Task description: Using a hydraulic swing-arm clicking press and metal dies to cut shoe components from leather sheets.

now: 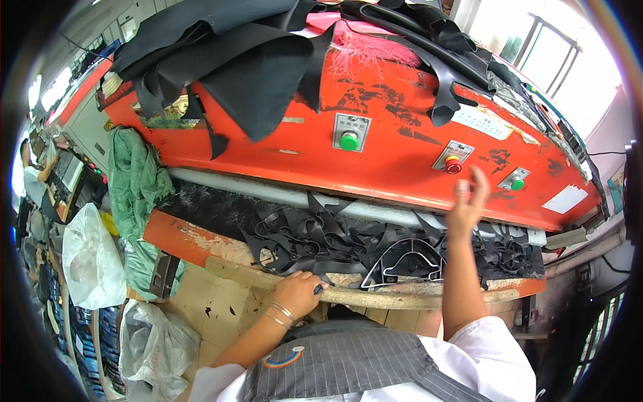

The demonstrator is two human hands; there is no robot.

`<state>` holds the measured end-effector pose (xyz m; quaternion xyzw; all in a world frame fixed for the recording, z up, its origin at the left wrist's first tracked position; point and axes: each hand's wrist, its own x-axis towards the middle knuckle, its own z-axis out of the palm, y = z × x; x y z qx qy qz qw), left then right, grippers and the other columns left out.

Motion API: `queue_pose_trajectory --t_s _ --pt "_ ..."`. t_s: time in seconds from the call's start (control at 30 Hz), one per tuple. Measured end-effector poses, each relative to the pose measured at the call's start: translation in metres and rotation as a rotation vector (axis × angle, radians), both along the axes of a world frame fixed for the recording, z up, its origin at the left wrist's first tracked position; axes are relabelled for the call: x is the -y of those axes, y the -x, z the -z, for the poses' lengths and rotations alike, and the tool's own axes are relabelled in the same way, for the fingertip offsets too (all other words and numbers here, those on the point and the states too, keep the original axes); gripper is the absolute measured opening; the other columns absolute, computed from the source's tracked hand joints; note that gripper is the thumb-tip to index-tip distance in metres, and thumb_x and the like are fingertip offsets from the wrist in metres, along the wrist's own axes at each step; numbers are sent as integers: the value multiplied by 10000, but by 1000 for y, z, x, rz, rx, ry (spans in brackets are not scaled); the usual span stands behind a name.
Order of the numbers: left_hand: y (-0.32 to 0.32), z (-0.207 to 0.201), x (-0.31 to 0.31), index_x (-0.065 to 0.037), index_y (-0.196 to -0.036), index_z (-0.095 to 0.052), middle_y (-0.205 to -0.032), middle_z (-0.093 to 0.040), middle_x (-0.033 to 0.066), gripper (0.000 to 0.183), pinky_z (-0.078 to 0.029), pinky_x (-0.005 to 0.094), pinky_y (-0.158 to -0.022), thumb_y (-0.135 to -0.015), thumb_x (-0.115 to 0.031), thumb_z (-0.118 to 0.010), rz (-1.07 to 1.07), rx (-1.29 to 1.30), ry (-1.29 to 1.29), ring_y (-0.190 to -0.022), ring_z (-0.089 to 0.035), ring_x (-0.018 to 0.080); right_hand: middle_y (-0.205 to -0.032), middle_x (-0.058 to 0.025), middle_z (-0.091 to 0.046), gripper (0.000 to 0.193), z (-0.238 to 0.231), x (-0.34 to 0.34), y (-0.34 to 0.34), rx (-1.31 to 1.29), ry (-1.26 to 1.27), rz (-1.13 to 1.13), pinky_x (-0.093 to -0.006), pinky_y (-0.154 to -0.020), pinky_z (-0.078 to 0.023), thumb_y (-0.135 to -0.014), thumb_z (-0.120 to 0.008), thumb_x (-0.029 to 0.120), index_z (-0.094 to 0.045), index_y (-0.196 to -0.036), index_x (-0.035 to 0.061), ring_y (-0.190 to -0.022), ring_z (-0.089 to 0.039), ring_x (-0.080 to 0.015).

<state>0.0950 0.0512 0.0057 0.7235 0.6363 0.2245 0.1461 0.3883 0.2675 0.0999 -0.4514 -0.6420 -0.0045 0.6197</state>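
My left hand (299, 295) is closed at the front edge of the orange machine's bed, by a worn pale rail (375, 297). A small dark bit shows at its fingers, too little to name. My right hand (467, 204) is raised before the orange machine front (395, 171), fingers apart and holding nothing. Just above its fingertips is a red push button (453, 165) with a yellow collar. A green button (516, 183) sits to its right, another green button (348, 141) farther left. Black cut-out scraps (335, 234) and a metal cutting die (408, 258) lie on the bed.
Black sheets (258, 80) drape over the machine's top, beside pink stringy material (365, 50). At the left are green sacking (134, 177), a white plastic bag (94, 258) and a clear bag (157, 342). Another person (37, 177) works at the far left.
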Motion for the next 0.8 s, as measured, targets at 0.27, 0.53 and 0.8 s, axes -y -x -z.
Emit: queue_pose_trajectory --t_s 0.27,0.53,0.8 --pt "-8 -4 -15 -107 -708 -658 -722 -614 50 246 -508 389 -639 -839 -311 -627 -83 -44 -72 -741 -608 266 -1011 -227 -632 327 27 0 164 526 645 -493 -446 -829 -480 -914 -570 317 -645 -990 8 -958 -595 -399" --pt "20 -2 -36 -101 -719 -675 -722 -659 91 333 -520 409 -665 -843 -402 -605 79 -80 271 -721 -650 311 -1243 -177 -548 612 72 -46 235 905 940 -239 -440 -936 -476 -887 -547 537 -560 -1203 13 -1197 -506 -326" --pt "41 -1 -54 -4 -903 -689 -694 -682 66 174 -497 278 -583 -889 -175 -655 5 664 457 -607 -645 139 -977 -227 -636 486 80 -78 191 460 747 -566 -480 -815 -479 -877 -592 461 -563 -1007 -6 -948 -608 -418"
